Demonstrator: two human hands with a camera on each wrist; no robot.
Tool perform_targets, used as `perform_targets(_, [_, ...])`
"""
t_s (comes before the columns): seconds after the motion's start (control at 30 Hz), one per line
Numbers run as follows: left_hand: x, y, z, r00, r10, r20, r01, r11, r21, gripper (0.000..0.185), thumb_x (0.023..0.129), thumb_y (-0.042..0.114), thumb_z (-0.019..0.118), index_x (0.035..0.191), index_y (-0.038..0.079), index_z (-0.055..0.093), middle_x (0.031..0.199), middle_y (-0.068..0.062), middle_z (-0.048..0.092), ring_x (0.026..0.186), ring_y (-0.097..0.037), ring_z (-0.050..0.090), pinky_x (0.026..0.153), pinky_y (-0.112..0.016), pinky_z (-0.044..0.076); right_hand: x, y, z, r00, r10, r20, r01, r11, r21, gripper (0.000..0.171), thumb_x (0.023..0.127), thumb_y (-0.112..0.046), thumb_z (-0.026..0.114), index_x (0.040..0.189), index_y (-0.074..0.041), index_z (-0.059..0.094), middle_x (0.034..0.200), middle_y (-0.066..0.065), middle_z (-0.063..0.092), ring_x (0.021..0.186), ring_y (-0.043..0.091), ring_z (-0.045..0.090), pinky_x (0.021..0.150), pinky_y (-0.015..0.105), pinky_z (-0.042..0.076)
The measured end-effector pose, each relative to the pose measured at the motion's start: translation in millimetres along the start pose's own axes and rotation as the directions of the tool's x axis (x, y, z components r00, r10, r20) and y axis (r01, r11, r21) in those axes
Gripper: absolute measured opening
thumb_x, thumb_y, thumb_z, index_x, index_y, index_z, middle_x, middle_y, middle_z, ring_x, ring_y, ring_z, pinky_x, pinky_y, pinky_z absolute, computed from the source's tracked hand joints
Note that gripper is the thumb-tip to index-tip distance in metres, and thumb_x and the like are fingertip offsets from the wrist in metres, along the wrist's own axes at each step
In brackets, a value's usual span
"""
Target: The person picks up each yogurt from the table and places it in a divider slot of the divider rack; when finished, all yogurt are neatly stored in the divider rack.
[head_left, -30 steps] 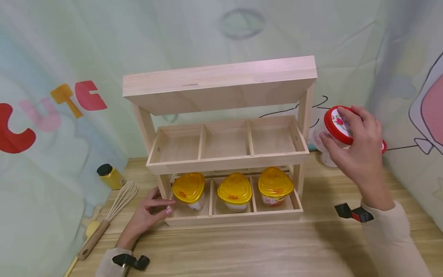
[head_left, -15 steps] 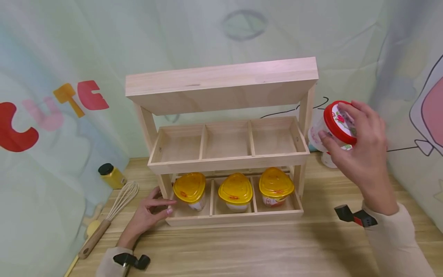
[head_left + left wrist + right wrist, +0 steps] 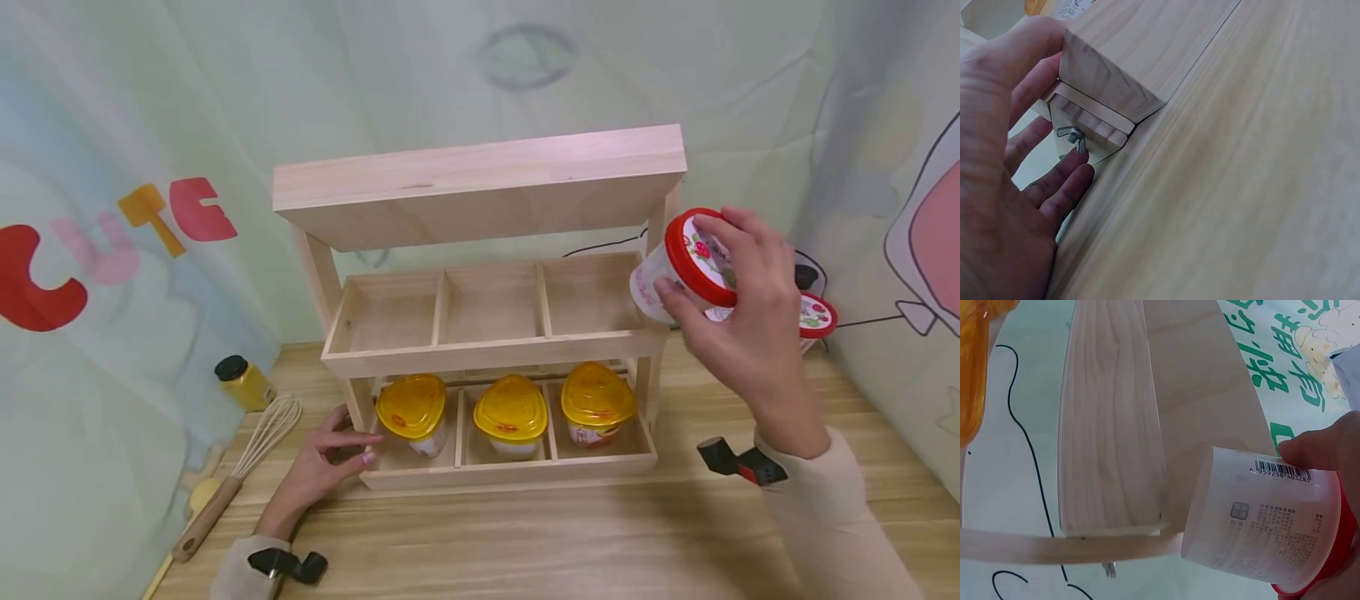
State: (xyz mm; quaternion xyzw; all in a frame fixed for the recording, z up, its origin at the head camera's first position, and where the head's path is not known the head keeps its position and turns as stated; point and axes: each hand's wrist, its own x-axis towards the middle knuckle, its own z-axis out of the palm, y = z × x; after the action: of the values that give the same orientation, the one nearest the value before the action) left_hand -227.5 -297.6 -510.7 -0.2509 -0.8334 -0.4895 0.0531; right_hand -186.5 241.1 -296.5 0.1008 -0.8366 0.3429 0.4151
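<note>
My right hand (image 3: 753,333) grips a white tub with a red strawberry-print lid (image 3: 656,287), tilted, at the right end of the wooden rack's (image 3: 480,187) middle tier. The right wrist view shows the tub's printed side and barcode, beside the rack's wood. With thumb and fingers about the lower tier's left front corner, my left hand (image 3: 322,462) holds the rack. A wing nut (image 3: 1072,136) sits by those fingers in the left wrist view. Three yellow-lidded tubs (image 3: 510,408) occupy the lower tier, one per compartment. The middle tier's three compartments hold nothing.
At the right rear stands another red-lidded tub (image 3: 816,315), partly behind my right hand, with a dark round thing (image 3: 806,277) near it. Left of the rack lie a whisk (image 3: 236,475) and a yellow jar with a black lid (image 3: 245,383). Printed curtains hang behind and at both sides.
The right hand has carried the red-lidded tub left and slightly up, to the middle tier's right end. The left hand stays at the rack's corner.
</note>
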Motion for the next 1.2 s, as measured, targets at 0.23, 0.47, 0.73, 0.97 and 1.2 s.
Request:
perform_targets(0.23, [0.9, -0.9, 0.4, 1.000, 0.009, 0.001, -0.009, 1.000, 0.006, 0.027, 0.089, -0.003, 0.081, 0.114, 0.008, 0.084, 0.155, -0.018, 0.054, 0.134, 0.005, 0.052, 0.110, -0.015, 0.038, 3.9, -11.7, 13.1, 0.999, -0.037, 0.014, 0.036, 0.999, 0.018, 0.070, 0.088, -0.023, 0.085, 0.152, -0.014, 0.059, 0.164, 0.010, 0.050, 0.154, 0.025, 0.041, 0.102, 0.044, 0.052])
perform_targets(0.47, [0.4, -1.5, 0.1, 1.000, 0.010, 0.002, -0.010, 1.000, -0.007, 0.027, 0.089, -0.004, 0.080, 0.114, 0.007, 0.084, 0.156, -0.020, 0.052, 0.134, 0.005, 0.052, 0.110, -0.014, 0.038, 9.0, -21.6, 29.5, 0.990, -0.107, 0.090, 0.100, 0.992, 0.072, 0.067, 0.090, -0.024, 0.081, 0.154, -0.025, 0.059, 0.167, 0.010, 0.047, 0.152, 0.030, 0.040, 0.104, 0.055, 0.051])
perform_targets(0.73, [0.1, -0.8, 0.6, 1.000, 0.027, 0.000, -0.027, 0.999, -0.020, 0.028, 0.089, -0.005, 0.081, 0.114, 0.006, 0.084, 0.155, -0.017, 0.054, 0.133, 0.004, 0.053, 0.109, -0.014, 0.039, 14.4, -31.2, 49.2, 0.982, -0.122, 0.142, 0.104, 0.986, 0.132, 0.062, 0.092, -0.025, 0.081, 0.151, -0.030, 0.062, 0.165, 0.011, 0.048, 0.150, 0.031, 0.038, 0.099, 0.054, 0.054])
perform_targets(0.97, [0.1, -0.7, 0.0, 1.000, 0.017, 0.000, -0.017, 1.000, -0.022, 0.027, 0.089, -0.005, 0.081, 0.114, 0.006, 0.084, 0.156, -0.019, 0.053, 0.134, 0.005, 0.052, 0.109, -0.014, 0.039, 16.6, -41.3, 64.6, 0.975, -0.139, 0.173, 0.110, 0.980, 0.166, 0.059, 0.094, -0.023, 0.081, 0.150, -0.030, 0.062, 0.165, 0.011, 0.045, 0.154, 0.031, 0.033, 0.105, 0.062, 0.056])
perform_targets(1.2, [0.4, -0.1, -0.1, 1.000, 0.022, 0.002, -0.022, 0.999, -0.023, 0.028, 0.089, -0.005, 0.081, 0.114, 0.006, 0.084, 0.156, -0.014, 0.053, 0.134, 0.005, 0.052, 0.109, -0.014, 0.039, 17.5, -52.5, 76.7, 0.969, -0.145, 0.200, 0.110, 0.979, 0.174, 0.055, 0.094, -0.024, 0.082, 0.145, -0.034, 0.065, 0.165, 0.011, 0.043, 0.154, 0.032, 0.034, 0.106, 0.061, 0.057])
